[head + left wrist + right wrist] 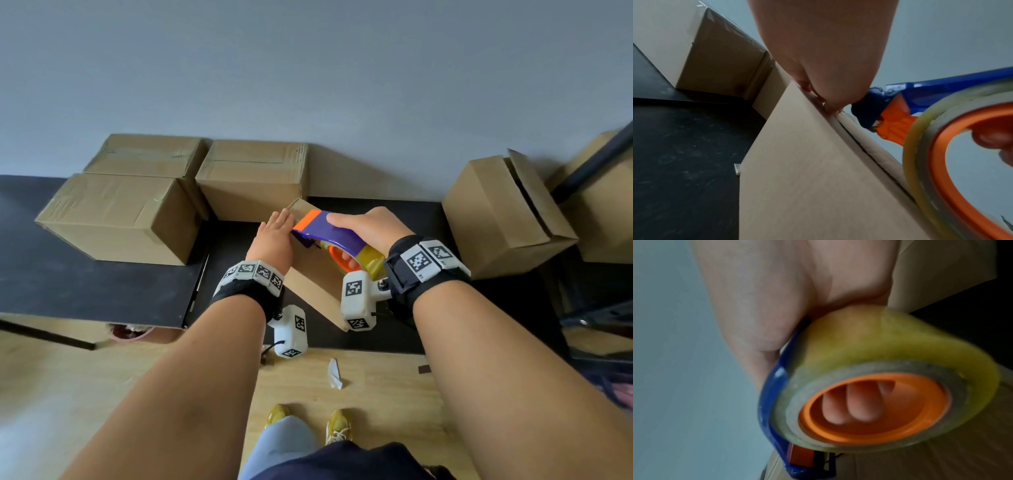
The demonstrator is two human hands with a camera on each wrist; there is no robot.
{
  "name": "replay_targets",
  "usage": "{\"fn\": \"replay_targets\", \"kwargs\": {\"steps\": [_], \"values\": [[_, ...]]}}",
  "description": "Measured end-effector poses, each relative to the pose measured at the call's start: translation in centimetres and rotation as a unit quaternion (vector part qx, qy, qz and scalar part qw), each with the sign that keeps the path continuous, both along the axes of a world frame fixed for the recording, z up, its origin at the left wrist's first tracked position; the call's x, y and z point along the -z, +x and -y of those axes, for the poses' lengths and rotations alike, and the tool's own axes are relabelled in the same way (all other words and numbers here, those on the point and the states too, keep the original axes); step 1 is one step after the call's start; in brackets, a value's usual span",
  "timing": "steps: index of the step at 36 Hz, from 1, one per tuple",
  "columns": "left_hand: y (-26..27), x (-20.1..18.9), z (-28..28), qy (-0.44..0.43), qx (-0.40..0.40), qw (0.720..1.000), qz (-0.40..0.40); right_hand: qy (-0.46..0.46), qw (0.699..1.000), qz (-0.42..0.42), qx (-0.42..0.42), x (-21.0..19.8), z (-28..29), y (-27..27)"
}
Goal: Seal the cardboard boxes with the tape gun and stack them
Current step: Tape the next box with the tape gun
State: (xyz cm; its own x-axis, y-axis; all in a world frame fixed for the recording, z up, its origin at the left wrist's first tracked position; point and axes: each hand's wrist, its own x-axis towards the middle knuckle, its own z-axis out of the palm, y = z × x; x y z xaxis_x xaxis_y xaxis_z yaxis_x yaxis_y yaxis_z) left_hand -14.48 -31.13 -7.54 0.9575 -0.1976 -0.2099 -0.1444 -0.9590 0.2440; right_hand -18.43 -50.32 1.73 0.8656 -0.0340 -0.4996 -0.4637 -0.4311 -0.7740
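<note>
The plain brown cardboard box (310, 284) being worked on sits on the black tabletop (85, 284) right in front of the person, turned corner-on to them, its two top flaps folded shut with the dark seam (863, 149) between them not yet covered along the stretch the left wrist camera shows. The left hand (274, 236) lies flat with straight fingers on the flap at the box's far end, just beside the nose of the tool; I take that as pinning the flaps down so they do not spring up and the box does not slide when tape is drawn. The right hand (363, 228) grasps the blue and orange plastic tape gun (329, 234) from above, its fingertips (855, 405) curled through the orange core of the yellowish clear tape roll (875, 369). The gun's front rests over the seam at the far end, so the pull would seem to run back towards the person. Three closed brown boxes (126, 212) stand grouped to the left against the grey wall (308, 68), and one brown box with a raised flap (503, 212) waits well apart on the right.
</note>
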Motion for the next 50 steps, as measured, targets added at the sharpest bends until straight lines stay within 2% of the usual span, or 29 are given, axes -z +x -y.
{"fn": "replay_targets", "kwargs": {"steps": [11,22,28,33,39,44,50], "values": [[0.1,0.3,-0.6,-0.013,0.012,1.0,-0.018,-0.124,0.992,0.036,0.005,0.8,-1.0,0.4],[-0.1,0.5,-0.5,0.003,0.019,1.0,-0.014,-0.198,0.98,-0.003,0.03,-0.2,1.4,-2.3],[-0.4,0.2,-0.1,0.008,0.011,1.0,-0.019,-0.187,0.981,-0.032,0.051,-0.1,4.4,-4.6],[-0.7,-0.1,0.5,0.012,-0.006,1.0,-0.008,-0.158,0.985,-0.02,0.06,0.8,5.1,-5.7],[-3.0,-0.6,2.2,0.005,-0.008,0.997,0.081,-0.119,0.99,-0.009,0.077,2.0,5.6,-6.0],[-5.1,0.0,4.5,-0.027,0.008,0.999,0.021,-0.124,0.99,-0.002,0.061,2.1,5.6,-5.8],[-5.2,0.3,5.1,0.005,-0.002,1.0,-0.019,-0.117,0.991,-0.006,0.059,2.6,6.4,-6.2]]}}
